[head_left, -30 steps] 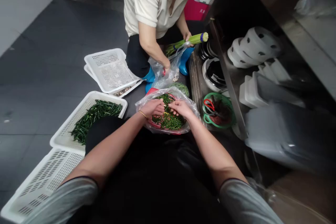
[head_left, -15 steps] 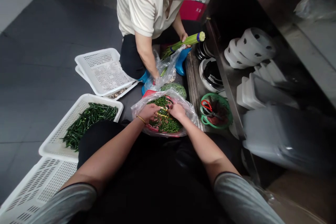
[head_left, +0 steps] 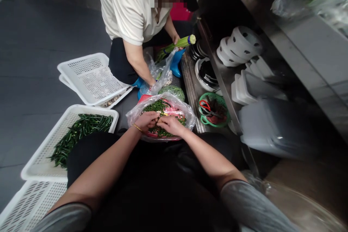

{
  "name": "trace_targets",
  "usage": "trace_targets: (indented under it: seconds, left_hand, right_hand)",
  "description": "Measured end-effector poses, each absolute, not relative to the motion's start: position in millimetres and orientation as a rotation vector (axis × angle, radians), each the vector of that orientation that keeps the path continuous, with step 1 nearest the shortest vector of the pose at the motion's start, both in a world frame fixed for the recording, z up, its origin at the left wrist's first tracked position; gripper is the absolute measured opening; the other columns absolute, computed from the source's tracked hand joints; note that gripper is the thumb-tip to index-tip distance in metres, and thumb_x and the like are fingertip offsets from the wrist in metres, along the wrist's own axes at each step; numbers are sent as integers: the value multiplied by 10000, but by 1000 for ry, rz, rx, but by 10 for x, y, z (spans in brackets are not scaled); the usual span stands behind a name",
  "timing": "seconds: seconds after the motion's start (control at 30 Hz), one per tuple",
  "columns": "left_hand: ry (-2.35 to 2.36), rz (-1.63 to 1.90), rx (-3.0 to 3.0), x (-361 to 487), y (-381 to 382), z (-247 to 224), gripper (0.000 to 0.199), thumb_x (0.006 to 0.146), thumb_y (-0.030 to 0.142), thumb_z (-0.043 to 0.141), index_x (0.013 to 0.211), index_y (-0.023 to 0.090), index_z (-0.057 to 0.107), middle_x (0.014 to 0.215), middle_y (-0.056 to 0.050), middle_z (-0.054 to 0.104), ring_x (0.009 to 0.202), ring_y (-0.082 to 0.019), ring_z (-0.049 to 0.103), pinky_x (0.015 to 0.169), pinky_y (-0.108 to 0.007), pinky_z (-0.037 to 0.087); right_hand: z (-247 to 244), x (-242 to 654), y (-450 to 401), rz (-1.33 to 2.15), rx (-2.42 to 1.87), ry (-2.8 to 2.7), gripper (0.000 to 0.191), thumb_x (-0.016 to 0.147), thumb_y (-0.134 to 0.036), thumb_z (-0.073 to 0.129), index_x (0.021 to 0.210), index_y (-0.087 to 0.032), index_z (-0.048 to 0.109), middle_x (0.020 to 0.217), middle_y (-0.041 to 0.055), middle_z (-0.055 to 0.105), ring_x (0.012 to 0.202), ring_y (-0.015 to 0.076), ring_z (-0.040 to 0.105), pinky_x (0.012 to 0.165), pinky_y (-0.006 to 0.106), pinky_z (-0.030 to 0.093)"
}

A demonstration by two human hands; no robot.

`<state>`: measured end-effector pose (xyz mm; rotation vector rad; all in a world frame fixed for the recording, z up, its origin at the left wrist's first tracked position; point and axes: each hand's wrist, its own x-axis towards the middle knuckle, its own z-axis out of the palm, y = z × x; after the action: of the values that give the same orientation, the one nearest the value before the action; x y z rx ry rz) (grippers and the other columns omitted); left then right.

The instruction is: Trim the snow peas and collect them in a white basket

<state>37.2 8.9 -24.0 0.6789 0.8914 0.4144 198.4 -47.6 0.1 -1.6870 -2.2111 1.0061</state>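
My left hand [head_left: 148, 120] and my right hand [head_left: 170, 124] are close together over a red container lined with a clear plastic bag [head_left: 190, 116]. Small green stem pieces [head_left: 153, 107] lie inside it, with pink and red patches showing between them. The fingers of both hands are pinched together; whatever lies between them is too small to name. Left of my knee, a white perforated basket [head_left: 36, 157] holds long dark green peppers [head_left: 73, 136]. Just beyond the bag sits a round green wrapped bundle [head_left: 172, 92].
Opposite me a person in a white shirt [head_left: 127, 7] holds a bundle of green stalks [head_left: 179, 43]. White baskets [head_left: 84, 61] lie at the left. On the right, a green colander [head_left: 202, 120] with red-handled scissors [head_left: 204, 106] stands beside a metal shelf with plastic tubs [head_left: 261, 127].
The view has shifted, moving most things leftward. My right hand has come nearer my left, and more pink shows at the container's back right.
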Motion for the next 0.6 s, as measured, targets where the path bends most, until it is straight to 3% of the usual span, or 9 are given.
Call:
trace_targets:
  seconds: [0.1, 0.17, 0.23, 0.3, 0.4, 0.47, 0.6]
  left_hand:
    - [878, 435, 639, 342, 122, -204, 261, 658, 307, 678, 596, 145, 482, 502, 7, 505, 353, -47, 368, 314, -148, 197]
    - [882, 472, 618, 327, 157, -179, 207, 631, 278, 657, 614, 142, 502, 571, -29, 568, 425, -85, 472, 333, -163, 280]
    - [894, 522, 606, 312, 200, -159, 172, 603, 247, 655, 650, 134, 534, 599, -33, 586, 460, -96, 504, 351, -170, 320]
    - [920, 592, 601, 301, 244, -145, 172, 600, 233, 661, 682, 133, 547, 552, 1, 546, 413, -66, 444, 338, -154, 274]
    - [974, 689, 601, 286, 301, -127, 198, 625, 234, 680, 735, 146, 541, 439, 85, 387, 331, -23, 283, 321, -139, 157]
    - [1001, 744, 637, 270, 327, -109, 231, 641, 236, 693, 782, 159, 528, 411, 121, 301, 314, -16, 221, 322, -141, 119]
    - [999, 847, 749, 222, 351, -71, 336, 684, 272, 684, 961, 192, 510, 413, 145, 269, 308, -21, 205, 333, -143, 110]
  right_hand:
    - [46, 2285, -305, 1008, -1938, -2184, 311, 940, -371, 462, 874, -170, 689, 817, 24, 695, 757, 148, 626, 721, 221, 442]
    - [100, 2526, -164, 847, -2125, -2103, 333, 965, -295, 387, 1067, -129, 656, 997, 94, 687, 908, 192, 624, 810, 274, 446]
    - [158, 2707, -45, 679, -2227, -2033, 395, 962, -192, 312, 1281, -82, 517, 1223, 159, 592, 1106, 224, 551, 933, 332, 403]
    - [184, 2759, 36, 589, -2269, -2033, 419, 939, -143, 318, 1324, -89, 473, 1304, 155, 535, 1194, 223, 489, 1004, 340, 355]
    - [101, 2590, 121, 638, -2241, -2152, 307, 908, -172, 422, 1141, -168, 622, 1161, 85, 636, 1090, 202, 564, 959, 280, 397]
    - [-15, 2398, 175, 670, -2248, -2216, 270, 898, -193, 449, 1086, -168, 642, 1101, 96, 656, 1017, 211, 602, 909, 278, 430]
    - [-205, 2120, 190, 673, -2315, -2281, 417, 875, -211, 499, 1283, -122, 490, 1205, 173, 592, 1040, 250, 601, 881, 317, 445]
